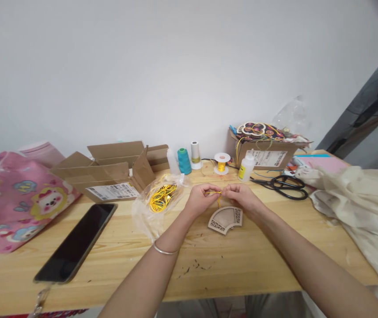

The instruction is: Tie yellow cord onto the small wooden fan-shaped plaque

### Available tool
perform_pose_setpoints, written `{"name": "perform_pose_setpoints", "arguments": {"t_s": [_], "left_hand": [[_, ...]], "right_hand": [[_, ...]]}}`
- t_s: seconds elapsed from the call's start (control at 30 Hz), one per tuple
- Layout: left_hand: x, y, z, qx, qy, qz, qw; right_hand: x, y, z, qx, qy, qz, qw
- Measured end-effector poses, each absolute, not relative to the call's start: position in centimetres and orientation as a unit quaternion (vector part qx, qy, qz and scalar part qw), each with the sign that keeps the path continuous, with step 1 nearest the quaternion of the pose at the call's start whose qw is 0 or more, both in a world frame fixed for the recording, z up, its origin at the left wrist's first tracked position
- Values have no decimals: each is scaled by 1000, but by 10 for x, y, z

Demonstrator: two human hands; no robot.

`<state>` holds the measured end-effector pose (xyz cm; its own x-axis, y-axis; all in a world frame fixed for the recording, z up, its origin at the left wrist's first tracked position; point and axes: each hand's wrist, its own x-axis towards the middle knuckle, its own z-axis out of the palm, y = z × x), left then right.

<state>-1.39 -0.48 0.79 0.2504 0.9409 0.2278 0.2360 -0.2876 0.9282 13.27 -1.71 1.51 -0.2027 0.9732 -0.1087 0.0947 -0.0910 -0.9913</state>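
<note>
Between my two hands runs a thin yellow cord (219, 201), tied to the top of a fan-shaped wooden pendant (224, 219) with cut-out lattice ends. The pendant hangs or rests just below my fingers; I cannot tell whether it touches the table. My left hand (201, 199), a bangle on its wrist, is closed and pinches the cord. My right hand (241, 196) is closed on the cord too, its fingertips close to the left ones. Some of the cord is hidden by the fingers.
Yellow cord (161, 198) lies bundled in a plastic bag left of my hands. Behind stand a teal thread cone (184, 161), a yellow-wound spool (221, 164) and a small bottle (247, 167). Black scissors (286, 187) lie right. Left are a phone (76, 243) and an open carton (109, 174).
</note>
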Motion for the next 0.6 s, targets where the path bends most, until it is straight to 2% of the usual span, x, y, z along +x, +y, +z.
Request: {"name": "perform_pose_setpoints", "arguments": {"t_s": [0.37,0.6], "left_hand": [[-14,-4,7,645,443,444,438],[-15,-3,7,630,438,451,456]], "right_hand": [[134,-16,14,-474,-531,569,413],[127,-16,17,-502,-609,442,428]]}}
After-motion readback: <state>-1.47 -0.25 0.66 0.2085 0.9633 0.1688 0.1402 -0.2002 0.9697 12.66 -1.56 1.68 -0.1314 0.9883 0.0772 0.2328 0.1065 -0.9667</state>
